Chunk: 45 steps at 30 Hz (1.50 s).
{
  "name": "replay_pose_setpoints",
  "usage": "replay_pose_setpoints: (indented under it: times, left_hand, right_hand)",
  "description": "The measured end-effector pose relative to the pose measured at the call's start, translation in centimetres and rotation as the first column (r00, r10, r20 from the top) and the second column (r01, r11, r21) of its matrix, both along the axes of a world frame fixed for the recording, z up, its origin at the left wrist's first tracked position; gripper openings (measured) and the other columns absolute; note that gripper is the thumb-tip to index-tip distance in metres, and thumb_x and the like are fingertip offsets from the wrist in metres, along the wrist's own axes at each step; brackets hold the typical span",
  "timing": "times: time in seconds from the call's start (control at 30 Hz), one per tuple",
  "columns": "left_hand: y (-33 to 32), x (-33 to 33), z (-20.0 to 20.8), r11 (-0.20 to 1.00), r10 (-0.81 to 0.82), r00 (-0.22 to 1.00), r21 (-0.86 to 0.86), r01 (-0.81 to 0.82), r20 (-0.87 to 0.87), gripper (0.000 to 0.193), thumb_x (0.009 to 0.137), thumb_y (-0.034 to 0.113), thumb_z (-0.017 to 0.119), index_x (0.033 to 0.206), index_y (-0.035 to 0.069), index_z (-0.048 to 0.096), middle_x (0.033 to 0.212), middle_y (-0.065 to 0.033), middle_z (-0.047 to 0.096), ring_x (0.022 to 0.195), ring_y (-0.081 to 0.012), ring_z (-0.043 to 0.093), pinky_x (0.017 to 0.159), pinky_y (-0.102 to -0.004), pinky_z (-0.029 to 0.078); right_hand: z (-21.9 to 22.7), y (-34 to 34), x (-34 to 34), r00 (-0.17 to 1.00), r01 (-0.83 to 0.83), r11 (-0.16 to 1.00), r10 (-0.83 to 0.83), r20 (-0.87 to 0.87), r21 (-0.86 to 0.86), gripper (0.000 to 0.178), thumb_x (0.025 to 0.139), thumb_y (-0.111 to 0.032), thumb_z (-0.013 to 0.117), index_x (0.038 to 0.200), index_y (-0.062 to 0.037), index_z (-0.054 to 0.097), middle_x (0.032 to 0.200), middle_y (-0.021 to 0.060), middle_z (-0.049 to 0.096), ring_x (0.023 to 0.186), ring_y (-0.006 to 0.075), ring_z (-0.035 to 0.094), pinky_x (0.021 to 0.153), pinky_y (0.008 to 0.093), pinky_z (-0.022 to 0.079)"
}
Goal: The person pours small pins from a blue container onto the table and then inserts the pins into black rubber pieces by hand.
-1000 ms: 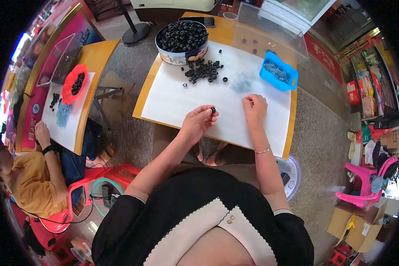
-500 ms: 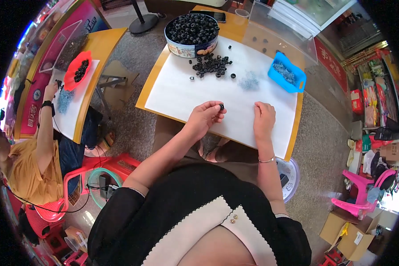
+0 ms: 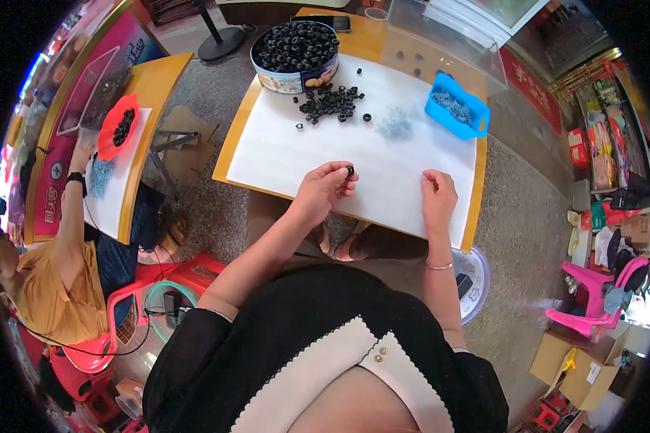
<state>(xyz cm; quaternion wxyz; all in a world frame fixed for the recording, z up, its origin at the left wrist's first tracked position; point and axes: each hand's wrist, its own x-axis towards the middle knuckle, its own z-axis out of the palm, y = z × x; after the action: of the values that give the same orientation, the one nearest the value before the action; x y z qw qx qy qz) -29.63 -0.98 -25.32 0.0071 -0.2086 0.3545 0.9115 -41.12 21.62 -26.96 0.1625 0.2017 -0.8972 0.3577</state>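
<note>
My left hand (image 3: 323, 189) pinches a small black ring-like part (image 3: 350, 170) between thumb and fingertips, over the near edge of the white sheet (image 3: 282, 155). To its right, my right hand (image 3: 439, 203) is closed, thumb against fingers, just above the sheet; anything held there is too small to make out. Beyond the hands lies a loose pile of black parts (image 3: 328, 105). A small heap of fine blue-grey pieces (image 3: 396, 124) sits to the right of that pile.
A round tin (image 3: 296, 81) full of black parts stands at the far left of the table. At the far right is a blue tray (image 3: 477, 130) holding fine pieces. Left, another person's arm (image 3: 71, 216) reaches to a second table with a red bowl (image 3: 108, 149).
My right hand has shifted a little rightward and toward me, widening the gap between my hands. The left still pinches the black part. The whole view has shifted slightly.
</note>
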Motion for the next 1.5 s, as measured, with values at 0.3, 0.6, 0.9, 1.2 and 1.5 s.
replay_pose_setpoints:
  times: [0.3,0.6,0.9,1.2,1.5]
  left_hand:
    - [1.7,-1.0,0.9,0.99,-0.031,0.999,-0.136,0.03,-0.007,0.019,0.091,0.01,0.054,0.108,0.001,0.056,0.093,-0.0079,0.063,0.077,-0.0126,0.058,0.07,-0.0259,0.049]
    - [3.8,-4.8,0.7,0.74,-0.094,0.993,-0.672,0.018,-0.077,0.019,0.086,0.017,0.062,0.094,0.0,0.066,0.074,-0.0008,0.061,0.065,-0.0066,0.053,0.059,-0.0219,0.044]
    - [4.1,-5.5,-0.8,0.39,-0.073,0.978,-0.908,-0.154,-0.197,0.017,0.081,0.019,0.066,0.09,0.004,0.067,0.075,-0.01,0.064,0.065,-0.02,0.06,0.06,-0.0312,0.047]
    - [4.3,-5.5,0.4,0.326,-0.043,0.97,-0.921,-0.212,-0.238,0.013,0.082,0.018,0.064,0.089,0.007,0.068,0.079,-0.0117,0.061,0.069,-0.0271,0.06,0.061,-0.0345,0.047]
    - [2.5,-6.8,-1.3,-0.25,-0.106,0.958,-0.925,-0.285,-0.266,0.01,0.079,0.017,0.065,0.087,0.011,0.066,0.077,-0.0091,0.059,0.074,-0.0275,0.059,0.061,-0.0376,0.048]
  right_hand:
    - [1.4,-1.0,-0.1,0.825,0.113,0.836,0.222,0.519,-0.537,0.014,0.083,-0.005,0.061,0.095,-0.0009,0.066,0.081,-0.0009,0.062,0.077,0.0066,0.053,0.071,0.0199,0.043]
    - [2.5,-4.4,1.6,0.914,-0.041,0.903,0.207,0.349,-0.428,0.011,0.083,-0.006,0.062,0.092,-0.0019,0.065,0.083,0.0036,0.064,0.072,0.0094,0.056,0.068,0.0236,0.046]
    - [2.4,-5.3,2.2,0.96,-0.169,0.926,0.232,0.156,-0.338,0.01,0.082,-0.004,0.06,0.091,-0.0006,0.063,0.082,0.0108,0.06,0.071,0.0209,0.058,0.066,0.0289,0.047]
    - [1.9,-5.7,1.6,0.798,0.167,0.727,0.297,0.525,-0.666,0.012,0.088,-0.011,0.059,0.089,0.0004,0.062,0.078,0.0026,0.062,0.071,0.0084,0.056,0.066,0.0225,0.047]
    - [0.7,-4.4,0.3,0.925,0.034,0.888,0.146,0.35,-0.459,0.01,0.085,-0.009,0.06,0.091,-0.001,0.062,0.079,0.0058,0.063,0.073,0.013,0.058,0.068,0.0275,0.047]
